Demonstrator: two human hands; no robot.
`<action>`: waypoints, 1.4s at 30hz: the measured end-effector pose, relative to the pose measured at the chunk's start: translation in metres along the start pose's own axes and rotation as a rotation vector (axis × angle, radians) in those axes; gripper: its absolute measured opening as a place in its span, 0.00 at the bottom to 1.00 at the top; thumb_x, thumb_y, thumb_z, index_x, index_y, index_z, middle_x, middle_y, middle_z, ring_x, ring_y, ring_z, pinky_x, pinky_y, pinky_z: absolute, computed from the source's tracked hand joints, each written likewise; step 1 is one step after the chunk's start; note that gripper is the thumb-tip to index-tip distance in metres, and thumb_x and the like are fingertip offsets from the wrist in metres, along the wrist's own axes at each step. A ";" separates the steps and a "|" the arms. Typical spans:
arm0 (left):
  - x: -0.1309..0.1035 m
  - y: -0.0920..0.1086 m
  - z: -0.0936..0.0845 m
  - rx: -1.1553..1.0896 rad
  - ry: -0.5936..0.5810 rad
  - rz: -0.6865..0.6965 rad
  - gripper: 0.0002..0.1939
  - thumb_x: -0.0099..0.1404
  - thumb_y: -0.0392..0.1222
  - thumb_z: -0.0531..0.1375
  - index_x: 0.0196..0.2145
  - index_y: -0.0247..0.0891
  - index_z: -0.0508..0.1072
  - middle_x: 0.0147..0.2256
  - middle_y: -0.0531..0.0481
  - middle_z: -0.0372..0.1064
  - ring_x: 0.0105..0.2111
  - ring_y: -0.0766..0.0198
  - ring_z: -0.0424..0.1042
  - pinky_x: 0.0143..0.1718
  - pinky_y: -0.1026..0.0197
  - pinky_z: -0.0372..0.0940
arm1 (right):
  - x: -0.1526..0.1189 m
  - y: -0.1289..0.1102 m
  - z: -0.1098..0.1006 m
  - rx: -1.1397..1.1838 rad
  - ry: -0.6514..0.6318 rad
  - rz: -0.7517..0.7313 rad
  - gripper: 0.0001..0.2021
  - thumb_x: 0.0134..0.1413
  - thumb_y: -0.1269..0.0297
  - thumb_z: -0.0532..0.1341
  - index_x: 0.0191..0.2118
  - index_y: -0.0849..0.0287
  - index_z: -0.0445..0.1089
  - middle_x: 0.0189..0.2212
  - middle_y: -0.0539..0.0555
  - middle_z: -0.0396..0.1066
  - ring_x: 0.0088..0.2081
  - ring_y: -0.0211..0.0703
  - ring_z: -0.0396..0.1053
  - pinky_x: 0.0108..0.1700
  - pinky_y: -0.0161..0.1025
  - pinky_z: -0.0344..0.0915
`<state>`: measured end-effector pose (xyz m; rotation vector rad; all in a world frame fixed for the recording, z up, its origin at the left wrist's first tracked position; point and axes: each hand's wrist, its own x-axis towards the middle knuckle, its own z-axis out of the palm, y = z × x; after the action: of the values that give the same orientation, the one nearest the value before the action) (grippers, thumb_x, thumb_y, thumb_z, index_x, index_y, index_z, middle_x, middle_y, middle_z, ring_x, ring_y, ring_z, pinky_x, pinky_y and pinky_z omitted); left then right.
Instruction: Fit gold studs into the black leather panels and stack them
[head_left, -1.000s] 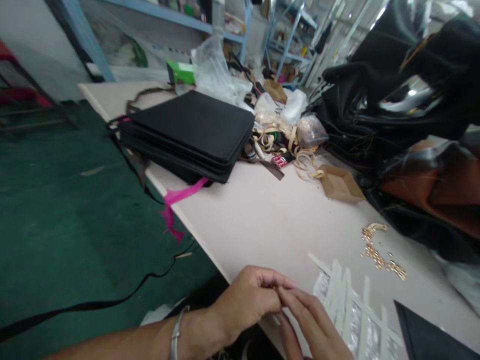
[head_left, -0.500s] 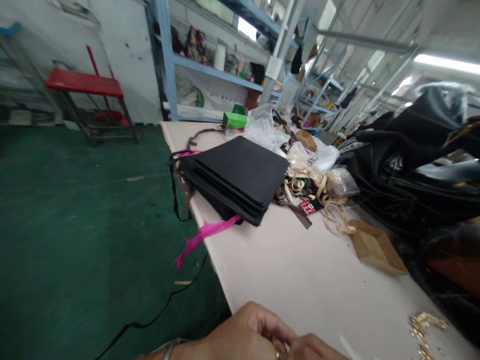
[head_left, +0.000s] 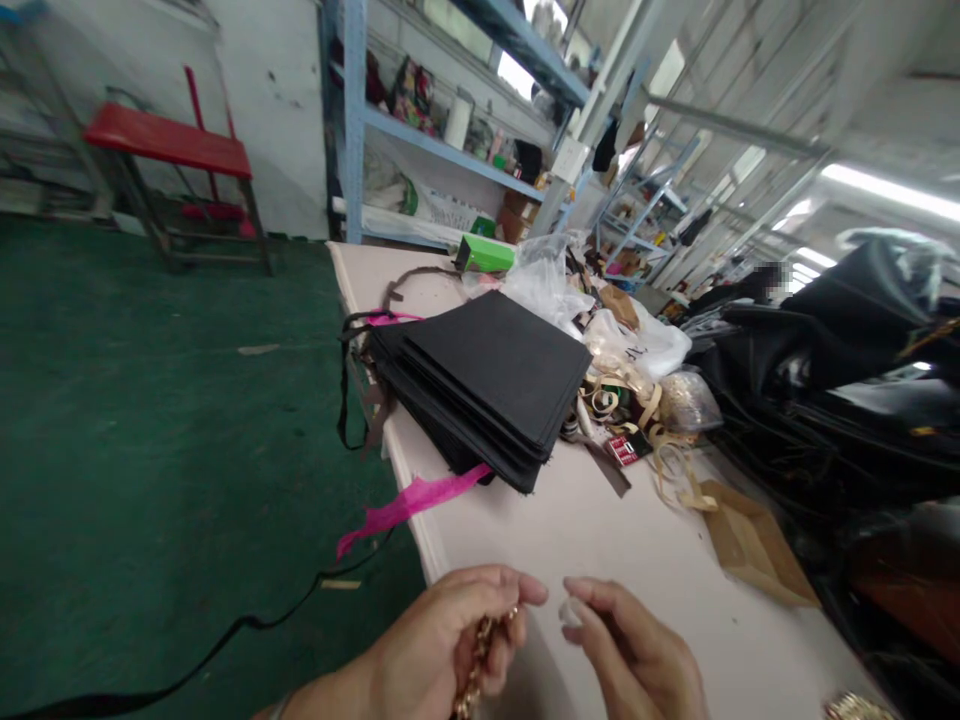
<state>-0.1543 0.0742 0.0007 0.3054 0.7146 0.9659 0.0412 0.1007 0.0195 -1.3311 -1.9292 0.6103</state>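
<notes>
My left hand is over the table's front edge, its fingers curled round several small gold metal pieces. Just to its right, my right hand pinches a small whitish, translucent piece between thumb and forefinger. A small gap separates the two hands. Beyond them a stack of black flat panels lies on the pale table, with a pink strip hanging over the left edge. More gold pieces lie at the lower right, partly cut off by the frame.
An open brown box stands at the right of the table, near large black material. Plastic bags, beige straps and a green box lie farther back. A red-topped stool stands on the green floor.
My hands have moved apart; they were together before. The gold pieces in my left hand and the whitish piece in my right now show. The view has shifted slightly.
</notes>
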 end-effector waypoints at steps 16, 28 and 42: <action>0.019 0.058 -0.014 0.170 0.369 0.503 0.27 0.57 0.54 0.64 0.50 0.36 0.70 0.23 0.62 0.56 0.16 0.76 0.43 0.18 0.66 0.41 | 0.162 -0.060 0.043 -0.650 -0.178 -0.414 0.07 0.67 0.69 0.53 0.39 0.59 0.69 0.35 0.56 0.74 0.39 0.51 0.69 0.42 0.43 0.60; 0.037 0.067 -0.027 0.446 0.502 0.697 0.17 0.54 0.55 0.67 0.26 0.38 0.71 0.21 0.59 0.62 0.22 0.70 0.57 0.24 0.66 0.52 | 0.026 -0.010 0.034 -0.136 -0.167 -0.270 0.11 0.66 0.71 0.55 0.45 0.56 0.74 0.34 0.52 0.74 0.35 0.39 0.73 0.38 0.33 0.68; -0.018 0.003 -0.004 0.604 -0.055 0.349 0.05 0.56 0.42 0.63 0.27 0.39 0.76 0.23 0.56 0.66 0.30 0.61 0.69 0.37 0.61 0.65 | -0.066 0.021 -0.048 0.062 0.174 0.406 0.18 0.52 0.49 0.67 0.40 0.58 0.79 0.32 0.55 0.79 0.36 0.45 0.76 0.40 0.34 0.74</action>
<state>-0.1656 0.0608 0.0074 1.0090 0.9125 1.0469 0.1057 0.0461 0.0163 -1.6915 -1.4996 0.7149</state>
